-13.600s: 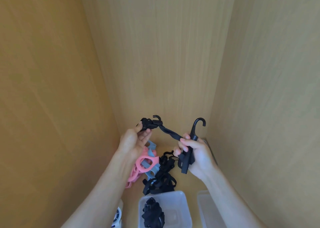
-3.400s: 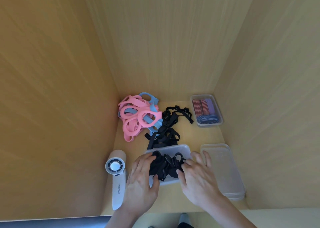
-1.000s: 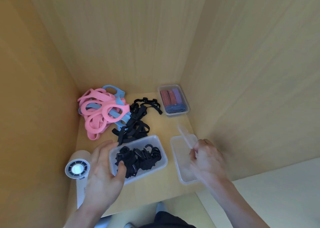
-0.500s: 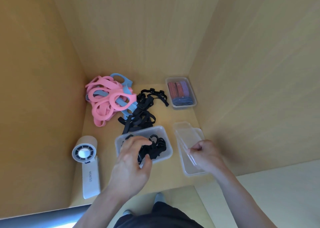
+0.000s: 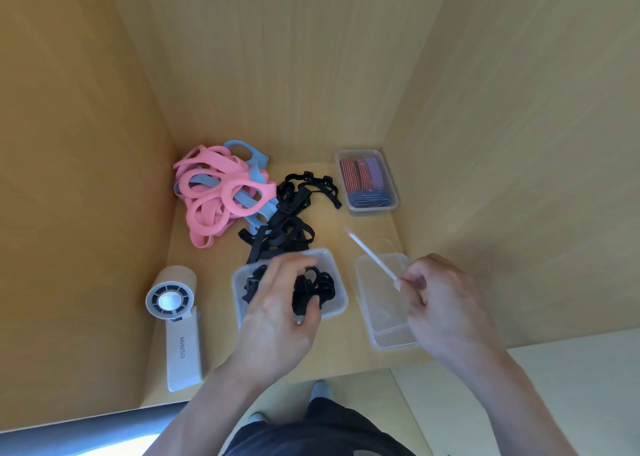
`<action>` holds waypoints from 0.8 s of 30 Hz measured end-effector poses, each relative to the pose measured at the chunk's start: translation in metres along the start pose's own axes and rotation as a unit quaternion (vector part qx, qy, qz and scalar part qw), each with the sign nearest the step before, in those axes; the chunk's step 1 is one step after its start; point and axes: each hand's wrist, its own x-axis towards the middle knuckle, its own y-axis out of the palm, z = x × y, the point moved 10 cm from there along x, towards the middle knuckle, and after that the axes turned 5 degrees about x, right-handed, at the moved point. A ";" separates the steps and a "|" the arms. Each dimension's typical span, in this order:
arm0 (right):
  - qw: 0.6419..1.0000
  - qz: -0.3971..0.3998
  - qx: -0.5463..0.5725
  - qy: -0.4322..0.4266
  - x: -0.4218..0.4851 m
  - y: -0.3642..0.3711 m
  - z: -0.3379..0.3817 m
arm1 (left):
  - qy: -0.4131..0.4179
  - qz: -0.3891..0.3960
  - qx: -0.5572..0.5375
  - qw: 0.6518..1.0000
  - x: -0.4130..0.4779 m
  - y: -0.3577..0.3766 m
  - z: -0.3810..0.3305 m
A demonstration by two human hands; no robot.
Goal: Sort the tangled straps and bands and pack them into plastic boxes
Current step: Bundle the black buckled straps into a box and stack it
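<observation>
Head view: our blurred left hand (image 5: 277, 313), fingers spread, half hides black straps (image 5: 322, 284) in a clear box (image 5: 341, 301). Our right hand (image 5: 440, 303) pinches a translucent lid (image 5: 372, 256), seen edge-on.

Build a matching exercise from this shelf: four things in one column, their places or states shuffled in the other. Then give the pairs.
Things
1. clear lid
2. fan
3. pink bands
4. box of striped bands

Places or states
a. in the back right corner
b. lying at the front left
c. pinched in the right hand, tilted
d. heaped at the back left

Pairs: 1-c, 2-b, 3-d, 4-a
</observation>
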 end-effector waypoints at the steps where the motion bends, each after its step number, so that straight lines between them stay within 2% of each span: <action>1: 0.999 0.009 0.006 -0.038 -0.005 -0.008 0.014 | 0.009 -0.022 -0.002 1.000 0.003 -0.008 -0.001; 6: 0.975 0.100 0.052 -0.191 -0.025 -0.015 0.070 | -0.022 -0.072 -0.014 0.997 0.003 -0.041 0.013; 10: 0.968 0.062 0.114 -0.217 -0.015 -0.015 0.078 | -0.068 -0.083 0.004 0.994 -0.011 -0.058 0.029; 12: 0.967 0.055 0.146 -0.203 -0.004 -0.008 0.071 | -0.115 -0.076 -0.003 0.990 -0.023 -0.057 0.045; 15: 0.966 0.071 0.179 -0.173 0.009 0.014 0.054 | -0.193 -0.051 -0.099 0.975 -0.044 -0.046 0.068; 17: 0.950 0.094 0.271 -0.125 0.015 0.030 0.040 | -0.229 -0.036 -0.147 0.962 -0.053 -0.039 0.078; 20: 0.909 0.130 0.394 -0.043 0.024 0.063 0.023 | -0.254 -0.023 -0.184 0.949 -0.059 -0.031 0.085; 24: 0.893 0.114 0.434 0.009 0.035 0.098 0.009 | -0.255 -0.048 -0.159 0.952 -0.057 -0.034 0.095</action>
